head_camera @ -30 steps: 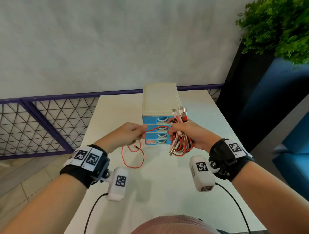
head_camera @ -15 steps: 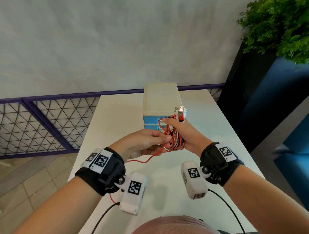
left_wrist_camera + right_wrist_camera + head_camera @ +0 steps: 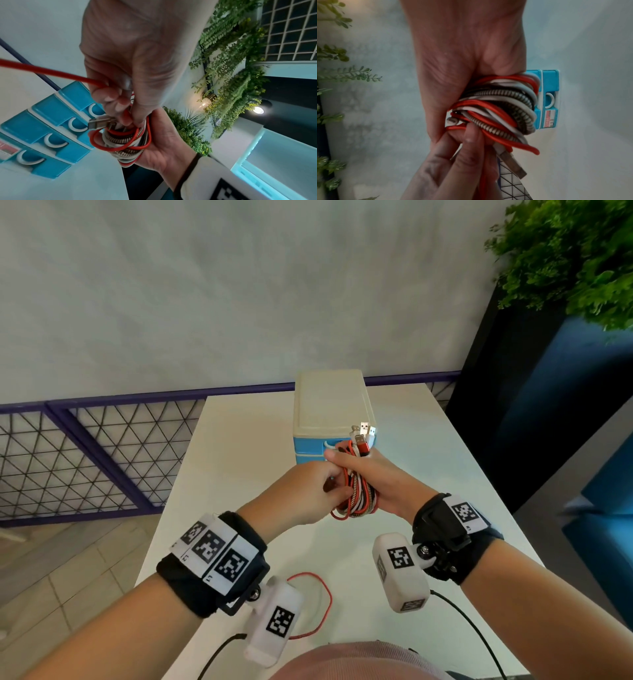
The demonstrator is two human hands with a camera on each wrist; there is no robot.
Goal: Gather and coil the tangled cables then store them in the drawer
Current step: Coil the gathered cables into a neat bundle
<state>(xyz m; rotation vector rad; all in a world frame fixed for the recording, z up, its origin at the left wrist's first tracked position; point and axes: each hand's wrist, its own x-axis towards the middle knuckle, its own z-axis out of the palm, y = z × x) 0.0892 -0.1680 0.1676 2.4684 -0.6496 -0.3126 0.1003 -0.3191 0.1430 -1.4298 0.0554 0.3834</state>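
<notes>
My right hand (image 3: 373, 474) grips a coiled bundle of red, white and braided cables (image 3: 358, 498), with USB plugs (image 3: 363, 433) sticking up above the fist. The same bundle (image 3: 498, 108) fills the right wrist view. My left hand (image 3: 318, 487) is against the bundle and pinches the red cable (image 3: 51, 73), whose loose tail (image 3: 318, 604) hangs in a loop below my left wrist. A small drawer unit (image 3: 330, 409) with a cream top and blue drawers (image 3: 51, 121) stands on the white table (image 3: 239, 457) just behind my hands. All drawers look closed.
A purple rail with wire mesh (image 3: 85, 446) runs along the table's far and left side. A dark planter with green foliage (image 3: 575, 254) stands at the right. The wrist cameras (image 3: 400, 570) and their black leads hang under my forearms.
My left hand has come from a stretched-out red strand to the bundle, winding the red cable round it. Both hands have risen toward the drawer unit, and the loose red tail has shortened.
</notes>
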